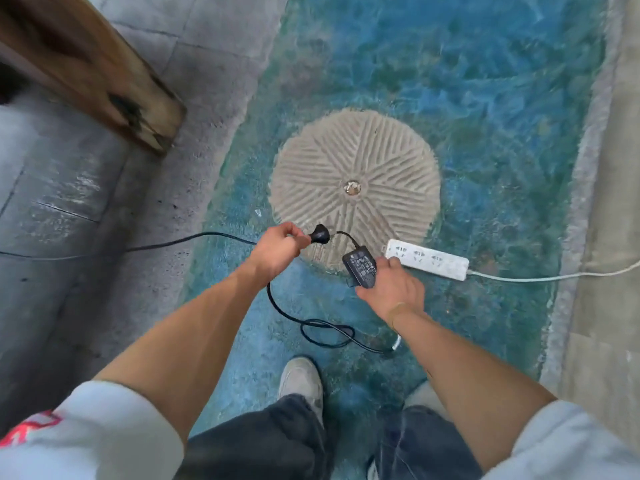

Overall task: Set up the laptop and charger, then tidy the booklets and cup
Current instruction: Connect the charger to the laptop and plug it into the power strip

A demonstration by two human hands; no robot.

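Head view, looking down at a blue floor; left hand (278, 249), fingers curled tight around a black plug (319, 233); right hand (393, 289), fingers closed on the black charger brick (360, 266), just left of a white power strip (427, 259) lying on the floor; black cable (313, 325) looped near the person's shoe (302, 379); round grooved stone (355, 174) set farther off.

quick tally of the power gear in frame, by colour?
Black: 3 - plug, charger brick, black cable
White: 2 - power strip, white lead
Total: 5
Left hand holds the plug, right hand the brick.
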